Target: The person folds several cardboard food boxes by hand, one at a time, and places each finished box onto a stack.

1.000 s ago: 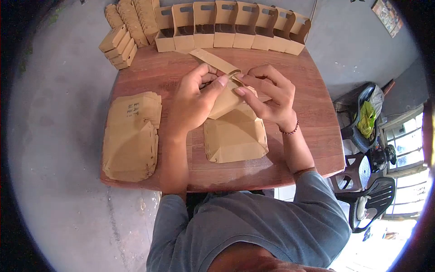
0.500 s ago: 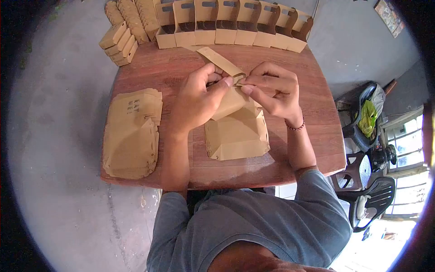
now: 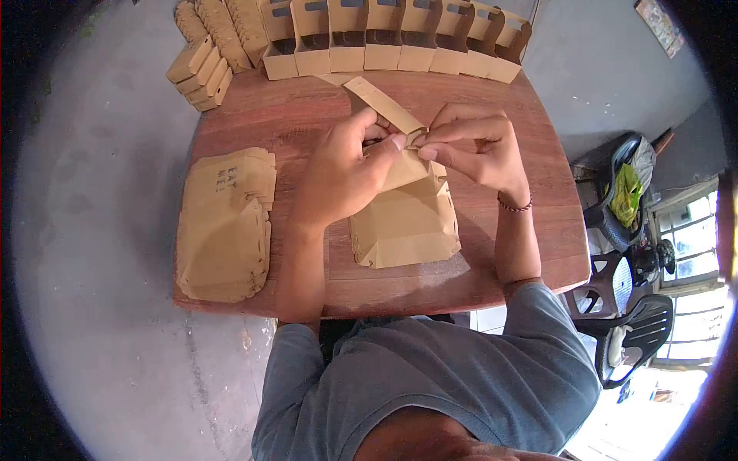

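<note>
A partly folded brown cardboard box [image 3: 405, 176] is held up over the table, tilted, its long side flap angled to the upper left. My left hand [image 3: 350, 165] grips its left side, with the thumb on the front near the corner and the fingers behind. At that same corner my right hand [image 3: 473, 146] pinches a small cardboard tab between thumb and fingers. Below the box, a flat cardboard blank [image 3: 407, 230] lies on the table. The fingers and the folds hide part of the corner.
On the left of the wooden table [image 3: 307, 296] lies a stack of flat blanks [image 3: 224, 230], the top one marked "EAT ME!". Along the far edge stand several cardboard carriers with handle holes [image 3: 384, 54]. Small folded boxes [image 3: 201, 73] are piled at the far left. Chairs [image 3: 634, 334] stand right.
Both hands and the held box have shifted slightly to the right. My right hand still pinches the corner tab, and the left keeps its grip.
</note>
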A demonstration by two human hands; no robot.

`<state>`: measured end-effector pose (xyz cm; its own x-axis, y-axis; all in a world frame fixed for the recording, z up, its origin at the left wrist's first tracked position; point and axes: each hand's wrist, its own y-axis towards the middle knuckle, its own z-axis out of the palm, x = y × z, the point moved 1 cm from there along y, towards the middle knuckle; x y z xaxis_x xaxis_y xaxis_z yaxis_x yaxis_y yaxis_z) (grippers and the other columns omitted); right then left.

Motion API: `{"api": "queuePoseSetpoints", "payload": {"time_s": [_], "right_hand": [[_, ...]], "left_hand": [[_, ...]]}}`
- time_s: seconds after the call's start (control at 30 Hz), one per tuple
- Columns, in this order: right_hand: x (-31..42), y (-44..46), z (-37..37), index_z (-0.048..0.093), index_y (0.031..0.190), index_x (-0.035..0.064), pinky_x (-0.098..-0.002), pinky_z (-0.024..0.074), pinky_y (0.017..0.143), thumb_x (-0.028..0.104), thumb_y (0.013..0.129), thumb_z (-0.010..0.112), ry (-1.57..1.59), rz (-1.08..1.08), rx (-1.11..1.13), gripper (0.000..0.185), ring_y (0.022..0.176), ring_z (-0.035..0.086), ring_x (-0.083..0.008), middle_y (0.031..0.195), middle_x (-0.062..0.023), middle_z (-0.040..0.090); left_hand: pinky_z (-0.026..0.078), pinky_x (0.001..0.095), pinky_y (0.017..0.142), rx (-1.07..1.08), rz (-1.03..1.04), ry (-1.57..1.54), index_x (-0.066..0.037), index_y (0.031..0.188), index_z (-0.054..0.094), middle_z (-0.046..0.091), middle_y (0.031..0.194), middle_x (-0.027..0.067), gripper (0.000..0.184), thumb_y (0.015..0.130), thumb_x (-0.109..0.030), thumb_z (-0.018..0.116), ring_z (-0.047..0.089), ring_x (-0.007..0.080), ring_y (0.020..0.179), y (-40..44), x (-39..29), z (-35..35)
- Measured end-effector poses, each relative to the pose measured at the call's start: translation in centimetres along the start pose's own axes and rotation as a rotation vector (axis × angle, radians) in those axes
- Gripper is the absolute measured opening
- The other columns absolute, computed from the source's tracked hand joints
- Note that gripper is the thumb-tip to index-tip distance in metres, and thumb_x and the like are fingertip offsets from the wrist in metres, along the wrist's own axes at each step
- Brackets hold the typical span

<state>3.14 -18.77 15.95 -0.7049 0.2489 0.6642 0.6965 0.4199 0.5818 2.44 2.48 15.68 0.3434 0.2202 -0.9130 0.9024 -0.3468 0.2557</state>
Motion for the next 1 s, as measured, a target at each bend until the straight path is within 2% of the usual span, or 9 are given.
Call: {"api": "queuePoseSetpoints", "payload": {"time_s": [0.07, 0.13, 0.47, 0.53, 0.67, 0.73, 0.8, 0.87, 1.0], "right_hand": [[-0.1, 0.0, -0.1, 0.079, 0.090, 0.0027, -0.0273, 0.0511, 0.065, 0.004, 0.078, 0.080, 0.070, 0.055, 0.018, 0.012, 0.075, 0.067, -0.0144, 0.083, -0.0073, 0.072], [-0.1, 0.0, -0.3, 0.079, 0.090, 0.0032, -0.0270, 0.0497, 0.064, 0.005, 0.078, 0.080, 0.053, 0.048, 0.028, 0.012, 0.073, 0.066, -0.0137, 0.082, -0.0070, 0.072], [0.2, 0.0, -0.4, 0.078, 0.084, 0.0058, -0.0259, 0.0433, 0.057, 0.009, 0.076, 0.083, -0.043, 0.090, 0.045, 0.010, 0.068, 0.062, -0.0119, 0.079, -0.0034, 0.071], [-0.1, 0.2, -0.2, 0.075, 0.083, 0.0054, -0.0259, 0.0435, 0.058, 0.011, 0.075, 0.085, -0.071, 0.043, 0.009, 0.013, 0.067, 0.061, -0.0122, 0.079, -0.0027, 0.070], [0.1, 0.5, 0.0, 0.064, 0.073, 0.0049, -0.0239, 0.0426, 0.059, 0.012, 0.066, 0.092, -0.133, -0.017, -0.116, 0.029, 0.070, 0.056, -0.0095, 0.077, 0.0004, 0.063], [-0.1, 0.6, 0.0, 0.062, 0.072, 0.0051, -0.0236, 0.0419, 0.057, 0.013, 0.067, 0.091, -0.195, -0.022, -0.161, 0.031, 0.067, 0.054, -0.0089, 0.074, 0.0011, 0.061], [-0.3, 0.6, -0.1, 0.059, 0.071, 0.0053, -0.0234, 0.0412, 0.056, 0.014, 0.068, 0.091, -0.257, -0.027, -0.205, 0.033, 0.064, 0.052, -0.0084, 0.071, 0.0017, 0.060], [-0.5, 0.4, -0.3, 0.060, 0.071, 0.0034, -0.0307, 0.0445, 0.052, 0.021, 0.070, 0.088, -0.416, 0.035, -0.172, 0.033, 0.057, 0.057, -0.0165, 0.065, -0.0063, 0.060], [-1.0, 0.1, -0.2, 0.059, 0.068, 0.0037, -0.0325, 0.0441, 0.050, 0.025, 0.073, 0.085, -0.487, 0.014, -0.137, 0.035, 0.051, 0.054, -0.0211, 0.059, -0.0080, 0.055]], "left_hand": [[0.048, 0.0291, 0.082, 0.002, 0.028, -0.001, 0.002, 0.106, 0.064, 0.072, 0.095, 0.0105, 0.024, 0.095, -0.020, 0.062, 0.064, 0.0124, 0.088, 0.0, 0.0, 0.2], [0.052, 0.0376, 0.074, -0.046, 0.097, 0.019, 0.003, 0.104, 0.064, 0.073, 0.090, 0.0177, 0.021, 0.091, -0.014, 0.062, 0.072, 0.0283, 0.083, 0.0, 0.1, 0.5], [0.052, 0.0411, 0.078, -0.061, 0.159, 0.112, 0.001, 0.106, 0.065, 0.072, 0.094, 0.0203, 0.023, 0.092, -0.016, 0.063, 0.070, 0.0356, 0.088, -0.3, -0.1, 1.0], [0.052, 0.0418, 0.078, -0.058, 0.077, 0.055, 0.001, 0.108, 0.064, 0.071, 0.095, 0.0205, 0.024, 0.092, -0.017, 0.063, 0.070, 0.0361, 0.091, -0.3, -0.1, 1.2], [0.053, 0.0403, 0.079, -0.099, 0.139, 0.025, 0.002, 0.108, 0.064, 0.072, 0.095, 0.0188, 0.025, 0.092, -0.017, 0.063, 0.071, 0.0328, 0.089, -0.1, 0.7, 1.4], [0.053, 0.0366, 0.080, -0.119, 0.101, -0.194, 0.003, 0.106, 0.064, 0.073, 0.095, 0.0139, 0.026, 0.091, -0.018, 0.068, 0.071, 0.0246, 0.089, 0.2, 1.2, 1.5], [0.053, 0.0335, 0.082, -0.084, 0.121, -0.226, 0.003, 0.109, 0.064, 0.072, 0.099, 0.0121, 0.028, 0.090, -0.016, 0.071, 0.069, 0.0195, 0.092, 0.4, 0.3, 1.3], [0.053, 0.0304, 0.084, -0.047, 0.139, -0.258, 0.003, 0.113, 0.063, 0.071, 0.103, 0.0102, 0.031, 0.090, -0.013, 0.074, 0.067, 0.0144, 0.094, 0.6, 0.0, 1.3], [0.053, 0.0298, 0.082, -0.073, 0.155, -0.210, 0.003, 0.110, 0.065, 0.071, 0.102, 0.0092, 0.034, 0.083, -0.011, 0.080, 0.067, 0.0141, 0.093, 0.9, 0.3, 1.3]]}}
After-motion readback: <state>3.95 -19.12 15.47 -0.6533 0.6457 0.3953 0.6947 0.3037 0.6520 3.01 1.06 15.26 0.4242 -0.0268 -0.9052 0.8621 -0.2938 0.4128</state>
